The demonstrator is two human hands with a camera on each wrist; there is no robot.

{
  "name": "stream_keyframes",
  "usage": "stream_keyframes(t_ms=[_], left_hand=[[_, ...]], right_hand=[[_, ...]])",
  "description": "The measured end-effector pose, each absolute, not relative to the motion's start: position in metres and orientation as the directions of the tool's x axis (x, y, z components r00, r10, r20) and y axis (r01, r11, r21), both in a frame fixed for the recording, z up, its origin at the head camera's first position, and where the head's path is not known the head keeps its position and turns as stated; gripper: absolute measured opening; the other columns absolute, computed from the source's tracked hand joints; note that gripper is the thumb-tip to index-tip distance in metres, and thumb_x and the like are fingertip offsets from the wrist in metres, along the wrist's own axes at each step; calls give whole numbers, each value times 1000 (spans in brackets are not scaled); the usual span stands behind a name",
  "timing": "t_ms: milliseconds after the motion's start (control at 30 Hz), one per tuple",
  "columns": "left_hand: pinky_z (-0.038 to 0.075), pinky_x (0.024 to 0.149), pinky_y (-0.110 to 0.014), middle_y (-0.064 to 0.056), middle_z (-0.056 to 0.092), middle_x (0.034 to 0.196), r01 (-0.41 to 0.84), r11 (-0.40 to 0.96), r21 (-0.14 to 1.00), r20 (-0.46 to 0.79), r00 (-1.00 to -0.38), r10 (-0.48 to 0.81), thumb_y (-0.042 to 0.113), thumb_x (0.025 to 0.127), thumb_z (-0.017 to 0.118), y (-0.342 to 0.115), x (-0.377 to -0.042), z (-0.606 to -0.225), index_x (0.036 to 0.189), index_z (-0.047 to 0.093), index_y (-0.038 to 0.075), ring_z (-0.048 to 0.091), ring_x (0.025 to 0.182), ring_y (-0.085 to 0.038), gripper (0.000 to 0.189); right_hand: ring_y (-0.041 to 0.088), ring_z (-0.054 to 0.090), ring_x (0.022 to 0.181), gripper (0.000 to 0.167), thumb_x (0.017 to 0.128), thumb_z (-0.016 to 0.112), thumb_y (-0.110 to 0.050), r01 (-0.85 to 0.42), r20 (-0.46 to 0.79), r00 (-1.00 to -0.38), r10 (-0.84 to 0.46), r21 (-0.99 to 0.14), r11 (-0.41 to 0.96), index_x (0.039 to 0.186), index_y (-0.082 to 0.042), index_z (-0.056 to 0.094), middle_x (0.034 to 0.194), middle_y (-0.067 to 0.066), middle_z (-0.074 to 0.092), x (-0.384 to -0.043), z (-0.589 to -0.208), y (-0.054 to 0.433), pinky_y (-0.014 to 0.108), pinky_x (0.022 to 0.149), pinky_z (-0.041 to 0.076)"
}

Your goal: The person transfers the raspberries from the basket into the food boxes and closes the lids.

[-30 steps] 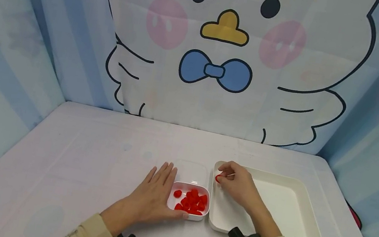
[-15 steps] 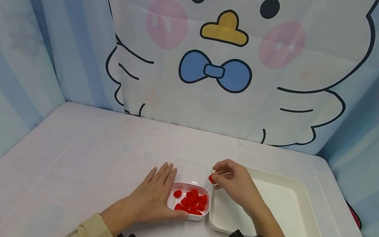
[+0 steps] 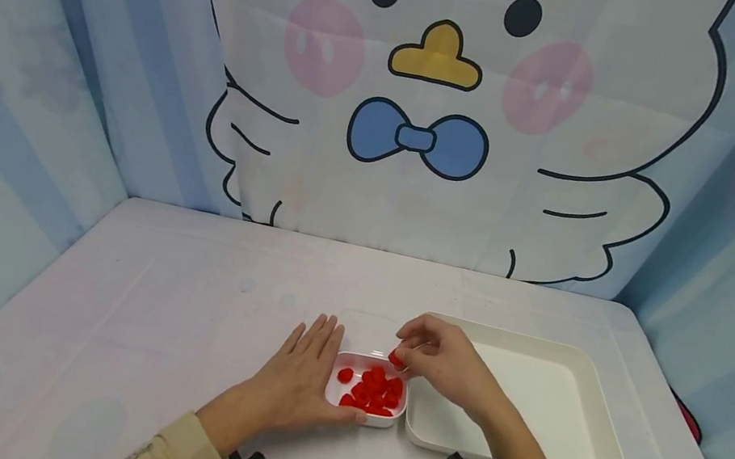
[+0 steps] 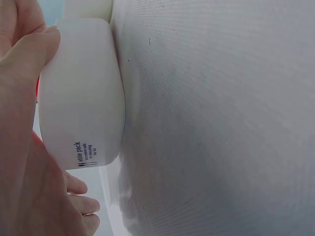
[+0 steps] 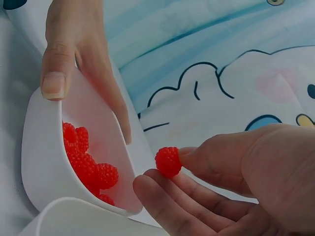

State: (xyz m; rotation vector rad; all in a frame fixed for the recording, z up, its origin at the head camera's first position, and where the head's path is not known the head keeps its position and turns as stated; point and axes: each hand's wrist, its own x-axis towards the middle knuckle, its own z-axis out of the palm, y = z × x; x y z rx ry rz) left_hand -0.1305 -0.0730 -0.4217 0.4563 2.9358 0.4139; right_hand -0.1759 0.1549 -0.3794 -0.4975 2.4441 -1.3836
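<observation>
A small white plastic box (image 3: 382, 422) holds several red raspberries (image 3: 377, 385). My left hand (image 3: 292, 380) rests against its left side, fingers straight, with the thumb on the near rim. In the left wrist view the thumb touches the edge of the box (image 4: 81, 93), which has small dark print on its wall. My right hand (image 3: 448, 359) pinches one raspberry (image 5: 168, 162) between thumb and fingertips, above the box's far right corner. The right wrist view shows this raspberry apart from the ones in the box.
A cream rectangular tray (image 3: 543, 408) stands against the box's right side. Behind the box lies a clear lid (image 3: 364, 331), partly hidden by the right hand. A pale cloth covers the table (image 3: 180, 287), and a printed curtain (image 3: 416, 205) hangs at the back.
My right hand has moved left and slightly nearer with the pinched raspberry, from over the tray's left edge to above the box's far corner. The left hand has stayed in place.
</observation>
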Motion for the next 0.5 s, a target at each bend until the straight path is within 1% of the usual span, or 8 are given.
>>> stream_keyframes(t_ms=[133, 300, 367, 500], left_hand=[[17, 123, -56, -14, 20, 165, 279, 915, 293, -99, -943, 319, 77, 74, 60, -74, -130, -421, 157, 21, 6, 14, 154, -34, 116], [17, 123, -56, -14, 20, 165, 287, 910, 300, -94, -940, 328, 77, 75, 60, -74, -130, -420, 157, 21, 5, 14, 154, -34, 116], [17, 123, -56, -14, 20, 165, 290, 909, 299, -93, -939, 330, 78, 75, 59, -74, -129, -420, 157, 21, 5, 14, 154, -34, 116], [18, 123, -56, -14, 21, 165, 288, 911, 296, -99, -939, 329, 78, 75, 59, -75, -130, -420, 157, 21, 5, 15, 154, -34, 116]], right_hand=[[18, 70, 80, 26, 94, 64, -11, -176, -86, -878, -470, -856, 485, 117, 0, 59, 99, 10, 67, -174, -379, 152, 33, 76, 61], [17, 69, 77, 23, 95, 60, -8, -196, -104, -863, -495, -834, 517, 116, 1, 60, 94, 9, 68, -173, -378, 149, 30, 72, 61], [17, 69, 75, 22, 95, 57, -7, -215, -95, -861, -500, -823, 526, 116, 1, 60, 93, 10, 69, -172, -376, 148, 29, 71, 61], [16, 68, 72, 20, 97, 57, -10, -252, -59, -871, -488, -799, 546, 114, 2, 61, 95, 12, 70, -172, -373, 148, 29, 70, 61]])
